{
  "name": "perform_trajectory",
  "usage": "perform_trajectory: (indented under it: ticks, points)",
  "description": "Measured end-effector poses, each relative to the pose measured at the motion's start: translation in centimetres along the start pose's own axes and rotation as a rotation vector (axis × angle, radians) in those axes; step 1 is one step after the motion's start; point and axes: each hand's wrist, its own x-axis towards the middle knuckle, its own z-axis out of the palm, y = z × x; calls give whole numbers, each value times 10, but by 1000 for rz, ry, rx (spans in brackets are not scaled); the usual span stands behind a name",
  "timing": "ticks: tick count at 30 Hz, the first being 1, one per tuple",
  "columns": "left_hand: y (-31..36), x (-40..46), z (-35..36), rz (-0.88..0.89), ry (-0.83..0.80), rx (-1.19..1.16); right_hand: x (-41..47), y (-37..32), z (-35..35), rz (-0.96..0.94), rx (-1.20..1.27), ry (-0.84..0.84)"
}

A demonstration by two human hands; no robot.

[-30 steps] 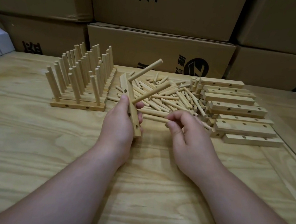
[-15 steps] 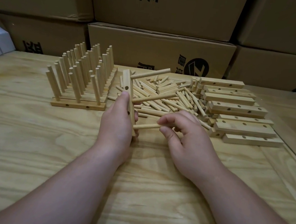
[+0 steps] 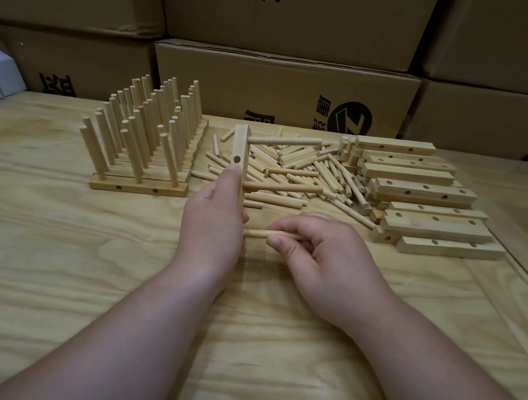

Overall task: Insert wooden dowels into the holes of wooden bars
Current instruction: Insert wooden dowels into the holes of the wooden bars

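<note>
Your left hand (image 3: 213, 224) grips a pale drilled wooden bar (image 3: 240, 162) upright over the plywood desk (image 3: 55, 276), two dowels already sticking out sideways; your right hand (image 3: 319, 250) pinches a third light wooden dowel (image 3: 267, 234) at its bottom hole.

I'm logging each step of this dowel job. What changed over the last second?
The left hand turned the bar from tilted to nearly upright, so its two fitted dowels now point right. The right hand brought a third dowel to the bar's lower end. Loose dowels, spare bars and finished racks stayed put.
</note>
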Motion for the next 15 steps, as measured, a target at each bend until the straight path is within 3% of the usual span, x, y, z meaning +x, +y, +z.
perform_trajectory:
  ticks: [15]
  points:
    - [2, -7, -2, 120, 13, 5, 0, -6, 2, 283, 231, -78]
